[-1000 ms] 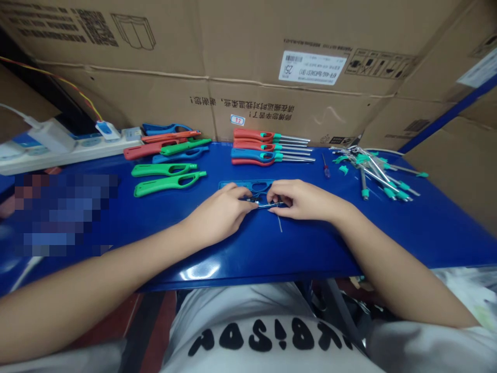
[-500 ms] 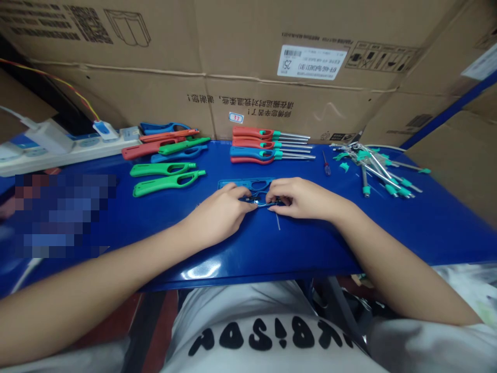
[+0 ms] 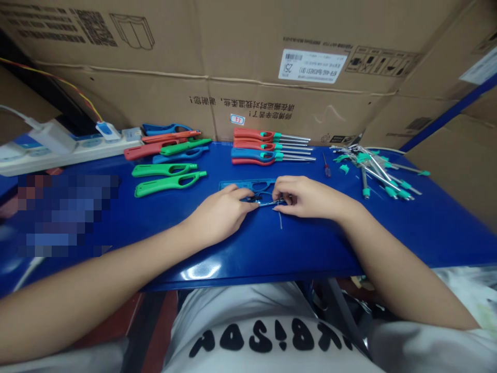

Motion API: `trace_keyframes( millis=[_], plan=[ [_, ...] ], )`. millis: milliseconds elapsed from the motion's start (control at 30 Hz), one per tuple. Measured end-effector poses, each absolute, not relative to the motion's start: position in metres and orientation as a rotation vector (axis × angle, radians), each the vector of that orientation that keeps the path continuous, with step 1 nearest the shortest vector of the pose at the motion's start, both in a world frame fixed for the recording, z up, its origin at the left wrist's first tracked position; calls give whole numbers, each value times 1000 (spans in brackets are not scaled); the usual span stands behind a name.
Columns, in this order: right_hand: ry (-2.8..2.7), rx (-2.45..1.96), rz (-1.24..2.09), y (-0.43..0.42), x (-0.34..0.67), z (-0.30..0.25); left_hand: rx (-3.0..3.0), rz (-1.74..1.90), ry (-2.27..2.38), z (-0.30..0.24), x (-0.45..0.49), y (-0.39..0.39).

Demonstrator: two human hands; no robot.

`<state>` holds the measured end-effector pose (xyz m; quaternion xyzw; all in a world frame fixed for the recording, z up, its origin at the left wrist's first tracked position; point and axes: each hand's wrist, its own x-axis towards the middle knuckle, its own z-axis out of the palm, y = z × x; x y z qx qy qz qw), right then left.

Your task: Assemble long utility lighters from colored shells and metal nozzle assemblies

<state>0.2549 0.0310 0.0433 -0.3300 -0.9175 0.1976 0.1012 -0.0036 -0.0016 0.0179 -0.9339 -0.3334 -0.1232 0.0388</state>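
At the middle of the table my left hand has its fingers closed on the near blue lighter casing, which shows dark and metallic parts inside and is mostly covered by my hands. My right hand pinches at the casing's right end. From under its fingertips a thin pale tube sticks out toward me; its other end is hidden. Just behind lies another blue lighter casing half, flat on the table.
Two green lighter casings and a pile of mixed casings lie left. Several lighters with metal barrels are stacked behind. On the right are a small screwdriver and a heap of metal barrels. A power strip and cardboard border the table.
My right hand has shifted slightly right along the casing, and the pale tube has moved with it. My left hand keeps its grip. The view has shifted a little.
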Motion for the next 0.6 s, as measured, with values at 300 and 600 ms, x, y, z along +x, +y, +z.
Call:
trace_keyframes(
  millis=[300, 600],
  plan=[
    [-2765, -1015, 485, 32, 257, 46, -2922, -451, -990, 18, -4, -2],
    [-2708, -909, 427, 30, 241, 33, -2985, -443, -971, 19, -3, 2]
  ],
)
